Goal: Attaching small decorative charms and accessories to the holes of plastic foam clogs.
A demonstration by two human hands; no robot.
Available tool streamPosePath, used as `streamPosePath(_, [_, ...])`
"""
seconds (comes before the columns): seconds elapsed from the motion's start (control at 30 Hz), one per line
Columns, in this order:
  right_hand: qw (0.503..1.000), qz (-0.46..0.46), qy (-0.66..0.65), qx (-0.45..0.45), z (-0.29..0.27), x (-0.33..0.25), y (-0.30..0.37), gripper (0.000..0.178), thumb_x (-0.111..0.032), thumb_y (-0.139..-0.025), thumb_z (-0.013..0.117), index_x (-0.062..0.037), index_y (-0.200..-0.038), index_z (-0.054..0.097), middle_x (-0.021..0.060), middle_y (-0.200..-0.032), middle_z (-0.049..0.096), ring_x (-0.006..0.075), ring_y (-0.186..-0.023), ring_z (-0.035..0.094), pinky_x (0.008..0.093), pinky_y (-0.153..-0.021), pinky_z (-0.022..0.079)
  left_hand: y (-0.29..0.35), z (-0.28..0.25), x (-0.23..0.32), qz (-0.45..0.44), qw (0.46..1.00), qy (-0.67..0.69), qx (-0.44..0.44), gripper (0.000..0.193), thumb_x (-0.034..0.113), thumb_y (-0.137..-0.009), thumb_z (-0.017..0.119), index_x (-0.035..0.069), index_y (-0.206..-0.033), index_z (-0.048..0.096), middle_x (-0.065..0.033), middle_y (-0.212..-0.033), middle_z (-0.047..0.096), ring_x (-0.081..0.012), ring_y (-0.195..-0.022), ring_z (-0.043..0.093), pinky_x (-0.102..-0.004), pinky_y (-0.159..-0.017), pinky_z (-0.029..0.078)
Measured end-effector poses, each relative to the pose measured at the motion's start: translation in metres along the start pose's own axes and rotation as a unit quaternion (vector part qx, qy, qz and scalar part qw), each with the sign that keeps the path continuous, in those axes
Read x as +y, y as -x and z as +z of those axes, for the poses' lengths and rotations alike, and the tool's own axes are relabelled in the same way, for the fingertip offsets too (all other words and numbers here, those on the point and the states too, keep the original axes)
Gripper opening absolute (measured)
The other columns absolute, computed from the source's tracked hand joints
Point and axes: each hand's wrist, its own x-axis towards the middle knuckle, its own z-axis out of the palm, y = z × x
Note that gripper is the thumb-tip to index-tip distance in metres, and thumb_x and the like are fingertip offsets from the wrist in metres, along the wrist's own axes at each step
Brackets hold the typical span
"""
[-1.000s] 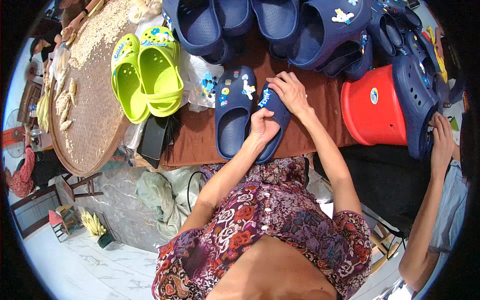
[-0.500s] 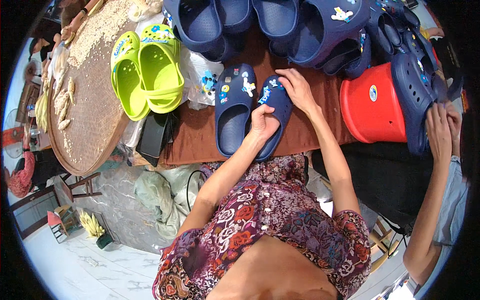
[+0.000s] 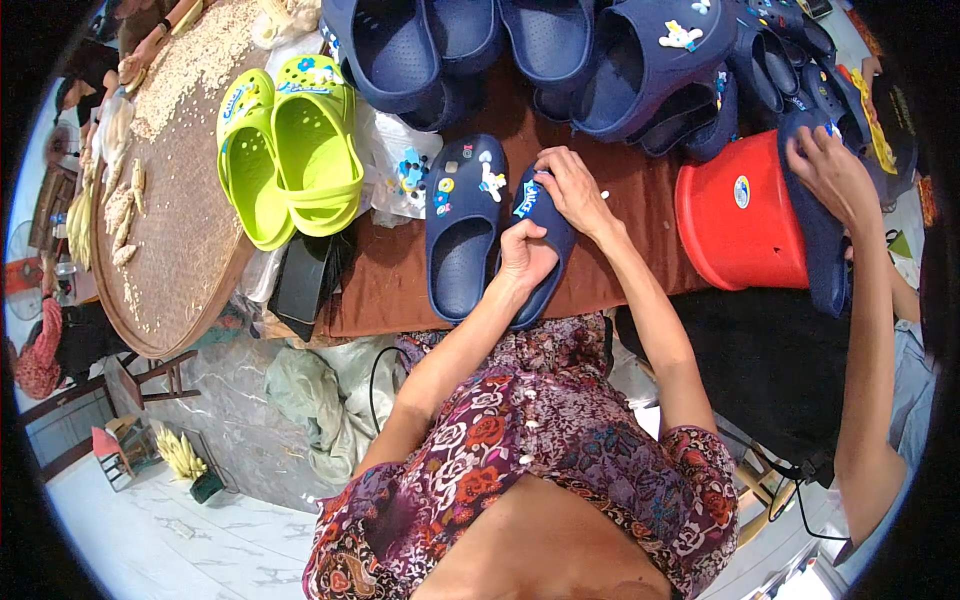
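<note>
A navy foam clog (image 3: pixel 559 245) decorated with small charms stands on the brown cloth in front of me. My left hand (image 3: pixel 527 254) is closed around its inner side, the thumb lying on the upper. Over the toe, my right hand (image 3: pixel 572 192) bends its fingers against the upper, covering the charms there; whether a charm is pinched under the fingertips cannot be seen. A lettered blue and white charm (image 3: pixel 528 200) shows between my hands. The matching navy clog (image 3: pixel 464 230), with several charms on its toe, lies just left. A tiny white piece (image 3: pixel 604 194) shows beside my right hand.
Left stand lime-green clogs (image 3: pixel 290 150), a clear bag of charms (image 3: pixel 408 170) and a wide woven tray (image 3: pixel 180 220) with pale kernels. More navy clogs (image 3: pixel 545 45) line the back. At right, a co-worker's hand (image 3: pixel 835 170) touches a clog on a red stool (image 3: pixel 740 220).
My right hand has shifted left onto the toe, its fingers now bent instead of stretched. My left hand keeps its hold. The co-worker's hand has moved up to the toe of the other clog.
</note>
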Motion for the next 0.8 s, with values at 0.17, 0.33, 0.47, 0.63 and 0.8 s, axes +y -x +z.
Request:
streamPosePath(0.17, [1.000, -0.019, -0.008, 0.018, 0.001, -0.003, -0.002, 0.015, -0.006, -0.089, 0.065, -0.0008, -0.097, 0.054, 0.0149, -0.096, 0.054, 0.0360, -0.095, 0.055, 0.0454, -0.082, 0.046, 0.000, -0.003, 0.000, 0.015, 1.000, -0.001, 0.006, 0.069, 0.003, -0.063, 0.054, -0.001, -0.132, 0.050, -0.0120, -0.131, 0.059, -0.0303, -0.129, 0.051, -0.0454, -0.118, 0.030])
streamPosePath(0.33, [0.998, -0.049, 0.033, 0.011, -0.002, -0.005, -0.001, 0.011, -0.002, -0.089, 0.061, -0.0001, -0.096, 0.053, 0.0151, -0.092, 0.052, 0.0358, -0.089, 0.053, 0.0451, -0.079, 0.045, 0.002, 0.002, -0.002, 0.018, 1.000, 0.001, 0.000, 0.069, 0.003, -0.063, 0.053, -0.002, -0.132, 0.051, -0.0123, -0.133, 0.059, -0.0304, -0.130, 0.050, -0.0454, -0.119, 0.030])
streamPosePath(0.47, [0.997, -0.061, 0.041, 0.007, -0.002, -0.005, 0.000, 0.010, 0.000, -0.087, 0.061, 0.0001, -0.092, 0.052, 0.0154, -0.091, 0.052, 0.0355, -0.087, 0.053, 0.0441, -0.077, 0.045, 0.002, 0.004, -0.002, 0.020, 1.000, 0.007, -0.001, 0.069, 0.003, -0.064, 0.053, -0.002, -0.132, 0.051, -0.0126, -0.133, 0.059, -0.0307, -0.130, 0.050, -0.0458, -0.119, 0.029])
streamPosePath(0.63, [0.994, -0.051, -0.005, 0.092, -0.008, -0.010, 0.013, 0.012, -0.002, -0.087, 0.064, -0.0013, -0.093, 0.054, 0.0158, -0.091, 0.054, 0.0362, -0.088, 0.054, 0.0446, -0.078, 0.045, 0.000, -0.001, 0.008, 0.005, 1.000, 0.023, -0.009, 0.067, 0.003, -0.066, 0.054, -0.002, -0.133, 0.051, -0.0136, -0.133, 0.059, -0.0312, -0.129, 0.051, -0.0460, -0.118, 0.030])
streamPosePath(0.8, [0.979, 0.163, 0.015, 0.118, -0.016, 0.023, 0.048, 0.008, -0.009, -0.096, 0.057, -0.0006, -0.098, 0.058, 0.0162, -0.096, 0.056, 0.0355, -0.091, 0.058, 0.0438, -0.080, 0.047, 0.003, 0.006, 0.005, -0.001, 1.000, -0.012, -0.004, 0.062, 0.003, -0.068, 0.055, -0.004, -0.130, 0.053, -0.0165, -0.130, 0.060, -0.0335, -0.125, 0.054, -0.0459, -0.114, 0.036])
